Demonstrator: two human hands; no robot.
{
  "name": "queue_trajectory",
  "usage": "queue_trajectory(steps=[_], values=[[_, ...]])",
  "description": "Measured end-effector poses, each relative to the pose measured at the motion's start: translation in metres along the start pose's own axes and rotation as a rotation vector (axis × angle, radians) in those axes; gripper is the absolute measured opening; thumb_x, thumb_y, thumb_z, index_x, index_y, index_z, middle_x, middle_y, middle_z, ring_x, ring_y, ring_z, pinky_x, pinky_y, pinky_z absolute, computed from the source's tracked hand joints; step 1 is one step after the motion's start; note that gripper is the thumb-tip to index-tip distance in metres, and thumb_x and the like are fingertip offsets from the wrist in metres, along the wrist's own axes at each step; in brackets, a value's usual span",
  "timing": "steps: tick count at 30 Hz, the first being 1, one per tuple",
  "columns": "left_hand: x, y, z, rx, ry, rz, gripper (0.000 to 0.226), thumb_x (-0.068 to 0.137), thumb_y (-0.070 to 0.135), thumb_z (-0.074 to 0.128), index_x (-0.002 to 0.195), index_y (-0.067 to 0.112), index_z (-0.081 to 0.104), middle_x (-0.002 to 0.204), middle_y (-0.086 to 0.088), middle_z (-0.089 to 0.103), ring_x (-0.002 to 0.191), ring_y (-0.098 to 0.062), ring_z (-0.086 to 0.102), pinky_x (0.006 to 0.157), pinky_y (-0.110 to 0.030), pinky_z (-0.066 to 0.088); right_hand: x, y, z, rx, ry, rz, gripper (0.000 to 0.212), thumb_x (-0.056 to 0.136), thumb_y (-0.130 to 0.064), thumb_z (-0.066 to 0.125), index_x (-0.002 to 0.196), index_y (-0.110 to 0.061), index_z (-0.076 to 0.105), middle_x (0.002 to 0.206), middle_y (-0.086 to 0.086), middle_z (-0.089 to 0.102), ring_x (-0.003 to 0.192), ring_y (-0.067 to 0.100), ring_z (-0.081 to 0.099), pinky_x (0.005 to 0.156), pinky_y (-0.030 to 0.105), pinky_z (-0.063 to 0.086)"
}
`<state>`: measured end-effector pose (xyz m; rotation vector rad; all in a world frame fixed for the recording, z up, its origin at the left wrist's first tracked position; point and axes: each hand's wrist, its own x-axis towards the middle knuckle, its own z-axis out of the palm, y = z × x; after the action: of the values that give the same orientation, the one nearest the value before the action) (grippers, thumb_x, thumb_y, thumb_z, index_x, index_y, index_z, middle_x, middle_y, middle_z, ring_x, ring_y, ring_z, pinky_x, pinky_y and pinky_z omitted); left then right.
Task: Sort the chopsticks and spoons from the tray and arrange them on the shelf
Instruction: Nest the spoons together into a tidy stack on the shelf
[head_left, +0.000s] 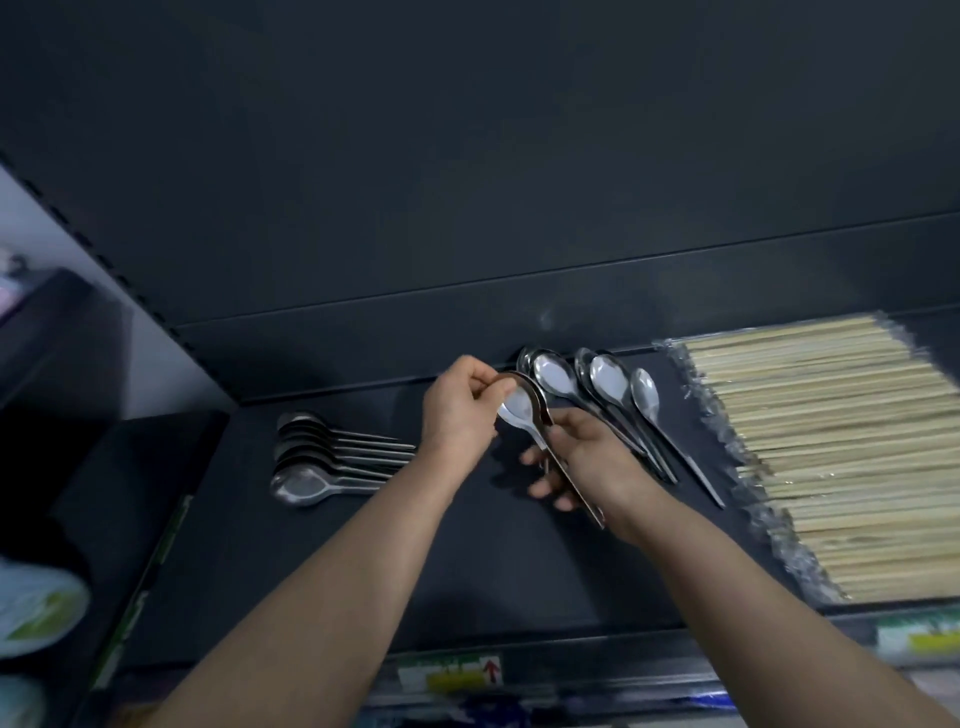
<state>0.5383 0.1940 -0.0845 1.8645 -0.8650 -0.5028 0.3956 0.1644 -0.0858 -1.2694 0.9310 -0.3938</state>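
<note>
Because the held spoons (522, 410) are nested into one stack, I have both grips on them at once. My left grip (460, 413) pinches the rim of the bowl end between thumb and curled fingers, and my right grip (574, 460) is wrapped round the handles lower down. Held at both ends like that, above the shelf (363, 561) and not touching it, the stack can be steadied while one spoon is peeled from the rest. I judge that separating them or squaring them up is the step in hand, though I cannot tell how many spoons the stack holds.

The placing on the shelf looks deliberate. A left row of spoons (322, 460) lies well apart to the left, bowls to the left and handles pointing right, each overlapping the next. A back group of spoons (597, 395) lies just beside my right grip, bowls toward the back wall and handles running toward me, so the kinds seem to be kept apart by place and direction. The held stack hovers between these two groups, nearer the back one.

As for containers, the only one I see is the clear plastic wrap (698, 410) at the right end of the shelf. It holds the chopsticks (831, 457), laid side by side in a flat, tight bundle. The tray named in the task is out of view. A price label (452, 673) sits on the shelf's front edge.
</note>
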Motion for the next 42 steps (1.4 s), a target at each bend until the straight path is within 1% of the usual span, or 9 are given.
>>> queue_trajectory(steps=[3,6,9,12,21,25,30,34,42], values=[[-0.012,-0.013,-0.023,0.029,0.096,-0.022,0.021,0.084,0.030,0.072,0.080,0.026,0.052,0.080,0.002,0.064,0.075,-0.021,0.066,0.066,-0.043,0.056,0.001,-0.002,0.013,-0.151,-0.073,-0.008,0.018,0.103,-0.024,0.037,0.110,-0.020,0.053,0.071,-0.001,0.060,0.041,0.008,0.038,0.035,0.019,0.026],[-0.023,-0.029,-0.056,0.062,0.101,-0.100,0.018,0.086,0.028,0.070,0.096,0.023,0.056,0.089,0.004,0.066,0.082,-0.017,0.065,0.076,-0.036,0.055,0.003,-0.001,0.037,-0.404,-0.202,-0.054,0.018,0.101,-0.021,0.040,0.110,-0.020,0.056,0.069,-0.005,0.062,0.039,0.001,0.041,0.042,0.018,0.035],[-0.037,-0.049,-0.093,0.109,0.053,-0.140,0.002,0.088,0.021,0.067,0.086,0.020,0.066,0.082,0.006,0.070,0.080,-0.014,0.067,0.080,-0.040,0.057,0.004,0.000,0.066,-0.845,-0.233,-0.169,0.023,0.098,-0.027,0.041,0.116,-0.028,0.054,0.086,-0.007,0.070,0.073,0.009,0.061,0.071,0.029,0.049],[-0.049,-0.071,-0.128,0.157,0.140,-0.191,0.009,0.086,0.020,0.067,0.079,0.024,0.065,0.081,0.007,0.069,0.081,-0.016,0.068,0.077,-0.043,0.058,0.000,-0.001,0.093,-1.157,-0.140,-0.288,0.026,0.098,-0.033,0.042,0.121,-0.030,0.053,0.113,0.000,0.065,0.106,0.025,0.059,0.082,0.033,0.045],[-0.058,-0.117,-0.183,0.253,0.247,-0.214,0.017,0.086,0.018,0.070,0.075,0.026,0.059,0.077,0.005,0.067,0.074,-0.014,0.066,0.070,-0.042,0.059,0.007,0.018,0.150,-1.334,0.051,-0.505,0.021,0.092,-0.017,0.051,0.109,-0.026,0.060,0.112,-0.005,0.058,0.108,0.019,0.054,0.078,0.031,0.047],[-0.051,-0.120,-0.186,0.366,0.243,-0.182,0.012,0.086,0.021,0.071,0.087,0.018,0.059,0.079,0.008,0.062,0.079,-0.013,0.062,0.070,-0.027,0.050,0.012,0.026,0.157,-1.455,0.147,-0.574,0.025,0.088,-0.012,0.054,0.106,-0.027,0.061,0.107,-0.006,0.057,0.103,0.018,0.052,0.072,0.028,0.040],[-0.046,-0.112,-0.189,0.586,0.262,-0.091,0.022,0.085,0.025,0.070,0.103,0.021,0.058,0.098,0.006,0.059,0.085,-0.016,0.060,0.068,-0.030,0.047,0.014,0.029,0.161,-1.475,0.203,-0.590,0.022,0.074,-0.009,0.070,0.086,-0.026,0.067,0.087,-0.006,0.061,0.084,0.019,0.059,0.060,0.026,0.033],[-0.041,-0.098,-0.179,0.611,0.197,0.003,0.013,0.087,0.023,0.067,0.099,0.024,0.063,0.101,0.007,0.062,0.090,-0.015,0.062,0.072,-0.030,0.051,0.012,0.029,0.156,-1.484,0.260,-0.629,0.028,0.053,-0.005,0.082,0.067,-0.025,0.067,0.067,-0.006,0.058,0.065,0.020,0.057,0.051,0.024,0.033],[-0.031,-0.071,-0.120,0.628,0.002,0.073,0.013,0.088,0.022,0.064,0.100,0.025,0.063,0.101,0.007,0.066,0.097,-0.016,0.064,0.080,-0.033,0.053,-0.001,0.029,0.091,-1.513,0.380,-0.629,0.025,0.053,-0.009,0.084,0.067,-0.022,0.069,0.063,-0.002,0.057,0.065,0.026,0.058,0.050,0.032,0.043]])
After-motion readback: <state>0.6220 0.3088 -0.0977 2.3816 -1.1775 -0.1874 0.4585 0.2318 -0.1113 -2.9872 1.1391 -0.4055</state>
